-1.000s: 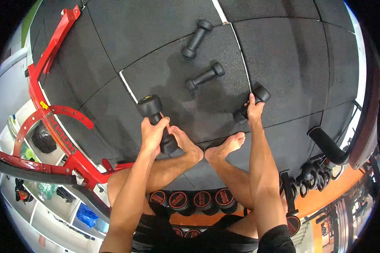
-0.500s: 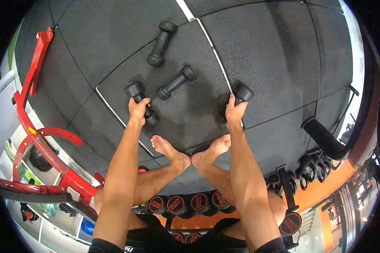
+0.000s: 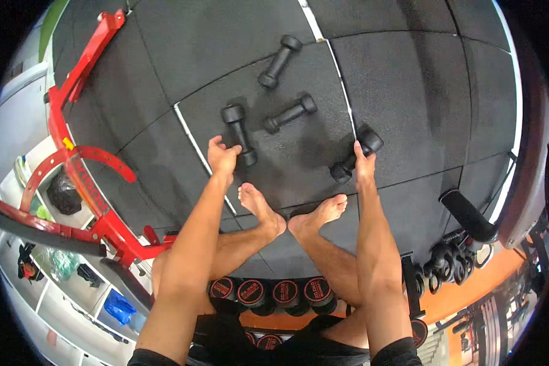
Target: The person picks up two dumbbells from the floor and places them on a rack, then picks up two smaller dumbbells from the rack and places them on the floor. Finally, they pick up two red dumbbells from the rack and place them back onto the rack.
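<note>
Four black dumbbells are on the dark rubber floor. My left hand (image 3: 224,158) is open beside the left dumbbell (image 3: 239,131), fingers apart, its thumb at or close to the handle. My right hand (image 3: 365,165) is at the handle of the right dumbbell (image 3: 346,168), thumb across it; the other fingers are mostly hidden, and the hand looks closed round the handle. This dumbbell lies slanted across a white floor line. Between the hands and farther forward lie a third dumbbell (image 3: 291,114) and a fourth dumbbell (image 3: 279,62). My bare feet (image 3: 259,207) are just below.
A red metal gym frame (image 3: 82,177) stands at the left, with white shelves (image 3: 49,305) behind it. Close behind my legs is a rack of round dumbbells (image 3: 285,294). A black padded roller (image 3: 468,213) and several kettlebells (image 3: 448,262) are at the right.
My left hand has let go of the left dumbbell and drawn slightly to its left side. My right hand stays at its dumbbell, now showing more of the near end. The view has shifted.
</note>
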`<state>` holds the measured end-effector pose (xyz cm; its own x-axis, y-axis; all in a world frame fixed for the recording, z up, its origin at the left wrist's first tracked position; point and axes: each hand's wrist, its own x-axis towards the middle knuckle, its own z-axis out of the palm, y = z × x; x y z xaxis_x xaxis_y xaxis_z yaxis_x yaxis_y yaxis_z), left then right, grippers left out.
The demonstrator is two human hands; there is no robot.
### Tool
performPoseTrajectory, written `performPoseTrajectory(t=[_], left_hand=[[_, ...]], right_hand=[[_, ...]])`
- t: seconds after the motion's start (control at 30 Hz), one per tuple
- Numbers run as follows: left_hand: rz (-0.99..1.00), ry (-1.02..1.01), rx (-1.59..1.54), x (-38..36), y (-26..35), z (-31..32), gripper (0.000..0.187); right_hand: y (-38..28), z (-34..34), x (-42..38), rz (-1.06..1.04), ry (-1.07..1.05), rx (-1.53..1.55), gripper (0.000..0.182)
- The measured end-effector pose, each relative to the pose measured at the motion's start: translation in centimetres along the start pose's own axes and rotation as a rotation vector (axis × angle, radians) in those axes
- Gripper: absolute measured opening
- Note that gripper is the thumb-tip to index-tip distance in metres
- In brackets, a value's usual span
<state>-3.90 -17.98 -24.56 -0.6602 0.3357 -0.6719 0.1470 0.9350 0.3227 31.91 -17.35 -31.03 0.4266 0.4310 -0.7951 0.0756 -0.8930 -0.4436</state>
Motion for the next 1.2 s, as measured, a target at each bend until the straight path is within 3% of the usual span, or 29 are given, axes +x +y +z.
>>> performPoseTrajectory(t=[0.17, 0.23, 0.33, 0.5, 0.7, 0.8, 0.9, 1.0, 1.2], left_hand=[[-0.094, -0.089, -0.043, -8.8, -0.5, -5.0, 0.073], [-0.142, -0.120, -0.055, -12.3, -1.2, -7.0, 0.072], [-0.105, -0.209, -0.014, -17.1, -2.5, -10.3, 0.071], [0.083, -0.417, -0.232, -27.6, 3.6, -20.1, 0.066], [0.256, -0.540, -0.289, -35.7, 10.8, -31.5, 0.073], [0.395, -0.599, -0.257, -38.5, 12.5, -35.2, 0.080], [0.481, -0.696, -0.257, -41.5, 13.6, -37.9, 0.085], [0.570, -0.728, -0.197, -44.1, 15.0, -40.4, 0.084], [0.606, -0.847, -0.230, -42.9, 13.7, -42.2, 0.085]], right_hand=[[1.3, -6.3, -6.6, -0.021, 0.019, -0.258, 0.074], [-1.0, -9.5, -12.4, 0.013, 0.013, -0.198, 0.067], [-1.9, -14.7, -18.5, 0.056, -0.052, -0.145, 0.061], [-8.2, -21.6, -30.9, 0.056, -0.043, 0.028, 0.054], [-14.1, -26.4, -42.7, -0.172, -0.215, 0.102, 0.076], [-16.6, -27.7, -47.4, -0.551, -0.276, -0.131, 0.087], [-18.7, -28.3, -51.4, -0.777, -0.320, -0.273, 0.093], [-21.6, -29.4, -56.5, -0.829, -0.331, -0.375, 0.093], [-19.7, -31.9, -63.3, -0.870, -0.185, -0.296, 0.094]])
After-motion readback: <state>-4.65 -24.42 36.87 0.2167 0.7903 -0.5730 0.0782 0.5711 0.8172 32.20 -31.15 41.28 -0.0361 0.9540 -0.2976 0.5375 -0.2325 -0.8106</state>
